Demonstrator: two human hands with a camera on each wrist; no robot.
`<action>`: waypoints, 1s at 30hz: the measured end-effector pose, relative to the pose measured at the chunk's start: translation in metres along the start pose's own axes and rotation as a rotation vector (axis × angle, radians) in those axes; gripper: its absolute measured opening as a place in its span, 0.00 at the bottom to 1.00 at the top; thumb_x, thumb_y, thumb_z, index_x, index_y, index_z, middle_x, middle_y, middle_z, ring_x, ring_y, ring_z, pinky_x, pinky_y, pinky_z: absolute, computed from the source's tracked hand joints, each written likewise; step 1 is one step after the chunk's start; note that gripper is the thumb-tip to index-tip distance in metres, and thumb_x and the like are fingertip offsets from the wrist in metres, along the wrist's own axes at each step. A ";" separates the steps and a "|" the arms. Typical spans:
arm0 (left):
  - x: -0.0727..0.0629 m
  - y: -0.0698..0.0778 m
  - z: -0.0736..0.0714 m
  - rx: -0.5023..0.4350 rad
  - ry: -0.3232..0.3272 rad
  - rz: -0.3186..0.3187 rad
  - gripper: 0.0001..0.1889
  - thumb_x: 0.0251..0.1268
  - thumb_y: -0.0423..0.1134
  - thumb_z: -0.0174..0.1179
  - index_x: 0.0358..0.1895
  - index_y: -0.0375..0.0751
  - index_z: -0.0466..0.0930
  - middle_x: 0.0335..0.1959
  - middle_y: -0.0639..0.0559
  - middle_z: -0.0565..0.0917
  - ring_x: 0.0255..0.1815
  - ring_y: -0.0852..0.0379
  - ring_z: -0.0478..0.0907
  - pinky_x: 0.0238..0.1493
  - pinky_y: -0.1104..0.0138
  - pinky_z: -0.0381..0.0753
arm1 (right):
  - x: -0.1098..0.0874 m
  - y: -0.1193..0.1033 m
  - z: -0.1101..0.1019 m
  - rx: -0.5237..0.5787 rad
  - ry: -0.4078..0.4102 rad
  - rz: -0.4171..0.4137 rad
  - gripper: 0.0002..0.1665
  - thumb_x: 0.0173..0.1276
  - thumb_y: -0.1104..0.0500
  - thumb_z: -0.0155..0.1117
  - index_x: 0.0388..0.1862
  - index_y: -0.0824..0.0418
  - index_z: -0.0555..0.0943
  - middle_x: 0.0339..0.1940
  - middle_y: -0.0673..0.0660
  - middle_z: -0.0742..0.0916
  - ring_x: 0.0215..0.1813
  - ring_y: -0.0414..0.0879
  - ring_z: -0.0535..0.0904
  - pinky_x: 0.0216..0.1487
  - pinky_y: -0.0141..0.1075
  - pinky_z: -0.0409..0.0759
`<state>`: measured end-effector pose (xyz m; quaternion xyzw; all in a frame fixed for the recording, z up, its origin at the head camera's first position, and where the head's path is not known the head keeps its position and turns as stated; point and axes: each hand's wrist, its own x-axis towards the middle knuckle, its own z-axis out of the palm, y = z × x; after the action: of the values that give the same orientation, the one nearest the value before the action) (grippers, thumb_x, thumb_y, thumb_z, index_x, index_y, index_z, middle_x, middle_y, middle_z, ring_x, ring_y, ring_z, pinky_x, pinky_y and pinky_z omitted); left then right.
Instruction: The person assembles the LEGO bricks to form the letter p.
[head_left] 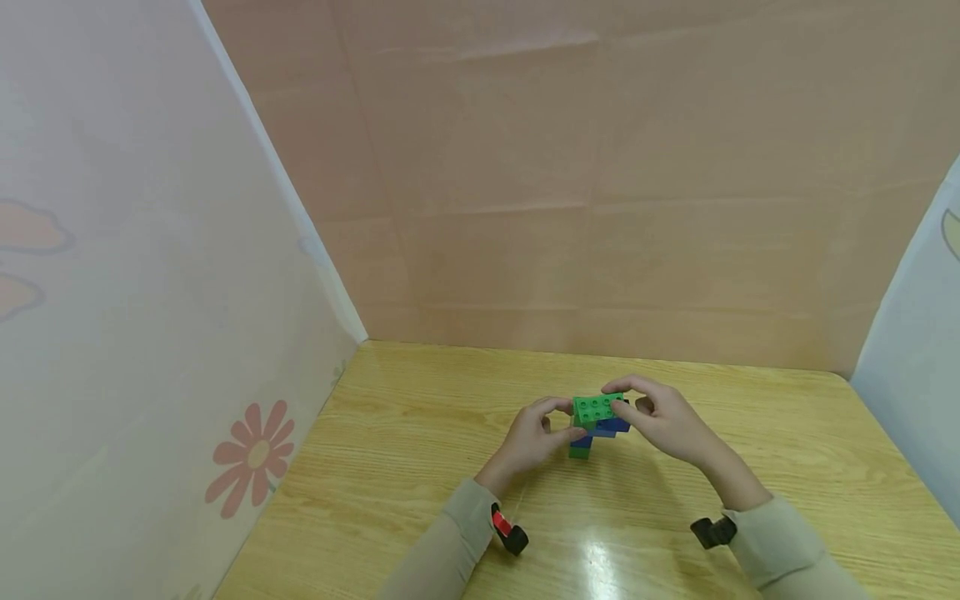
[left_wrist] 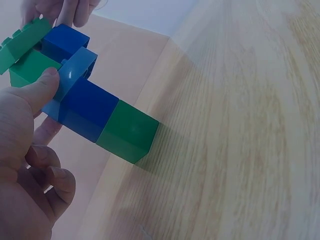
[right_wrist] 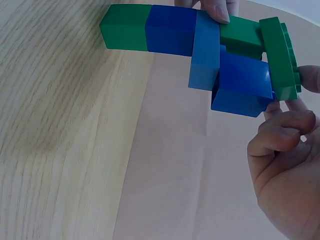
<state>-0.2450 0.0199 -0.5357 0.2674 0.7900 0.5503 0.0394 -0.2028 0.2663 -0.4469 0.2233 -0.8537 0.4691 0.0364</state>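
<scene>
A toy brick stack rises from the wooden table, with a green brick (left_wrist: 127,131) lowest and a dark blue brick (left_wrist: 89,107) on it. Above these lies a thinner light blue brick (right_wrist: 205,50), bearing an upper green brick (right_wrist: 242,35) and, beside it, another dark blue brick (right_wrist: 245,82). My left hand (head_left: 534,437) grips the stack, its thumb over the upper green brick and the light blue one. At the top, my right hand (head_left: 667,421) pinches a thin studded green brick (head_left: 592,408) between thumb and fingers. That brick lies slightly tilted across the two upper bricks.
Pale wood grain covers the table (head_left: 420,467), which carries a bright glare spot near its front. A tan backdrop (head_left: 480,208) stands behind it. White panels close both sides, the left panel (head_left: 150,250) printed with flowers. Each sleeve cuff has a small dark device strapped on.
</scene>
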 end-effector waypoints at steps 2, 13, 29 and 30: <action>0.000 0.000 0.000 0.004 0.001 -0.005 0.18 0.69 0.49 0.70 0.59 0.59 0.83 0.52 0.69 0.82 0.18 0.64 0.61 0.22 0.72 0.64 | 0.000 0.001 0.001 0.002 0.010 0.008 0.12 0.79 0.60 0.63 0.58 0.56 0.83 0.19 0.47 0.72 0.17 0.38 0.63 0.18 0.34 0.66; -0.001 0.003 0.000 0.015 0.005 -0.017 0.17 0.69 0.48 0.71 0.59 0.58 0.84 0.51 0.69 0.82 0.24 0.64 0.63 0.26 0.72 0.65 | 0.001 0.007 0.008 -0.002 0.071 0.046 0.12 0.80 0.58 0.62 0.59 0.55 0.83 0.40 0.54 0.81 0.18 0.42 0.64 0.19 0.35 0.67; -0.001 0.004 0.000 0.007 0.005 -0.038 0.18 0.68 0.50 0.71 0.59 0.59 0.84 0.52 0.70 0.82 0.23 0.64 0.64 0.26 0.71 0.65 | 0.001 0.016 0.009 0.149 0.050 -0.002 0.11 0.83 0.61 0.56 0.59 0.57 0.81 0.51 0.62 0.83 0.15 0.41 0.66 0.17 0.36 0.68; -0.001 0.004 0.000 0.007 0.005 -0.039 0.18 0.68 0.50 0.71 0.59 0.59 0.84 0.52 0.70 0.82 0.23 0.64 0.64 0.26 0.71 0.65 | 0.001 0.017 0.009 0.150 0.048 -0.014 0.12 0.83 0.62 0.56 0.58 0.58 0.81 0.50 0.62 0.83 0.15 0.41 0.65 0.17 0.36 0.68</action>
<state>-0.2425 0.0202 -0.5324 0.2506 0.7970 0.5475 0.0472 -0.2092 0.2659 -0.4647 0.2198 -0.8135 0.5367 0.0435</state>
